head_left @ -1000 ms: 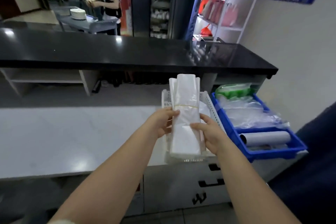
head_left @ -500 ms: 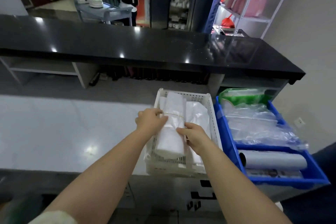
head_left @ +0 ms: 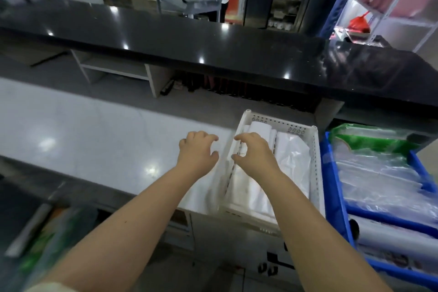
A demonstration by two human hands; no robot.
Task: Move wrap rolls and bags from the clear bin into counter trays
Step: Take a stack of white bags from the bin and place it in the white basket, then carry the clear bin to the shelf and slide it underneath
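Note:
A white perforated tray [head_left: 315, 173] stands on the pale counter and holds folded white plastic bags [head_left: 294, 159], with the banded bag bundle [head_left: 259, 127] lying along its left side. My right hand [head_left: 254, 155] hovers over that left side, fingers loosely curled and holding nothing. Just left of the tray, over the counter, is my left hand [head_left: 196, 152], also loosely curled and holding nothing. At the bottom left, blurred, is the clear bin [head_left: 42, 232] with rolls and green packaging inside.
A blue tray [head_left: 331, 187] to the right holds clear bags [head_left: 379, 173], a green pack [head_left: 369, 137] and a wrap roll [head_left: 398, 237]. A raised black counter [head_left: 213, 50] runs behind. A person works at a cart [head_left: 189, 2] in the background.
The banded bag bundle went down into the white tray and both hands let go of it. They now hover above it, and the view has swung left and down.

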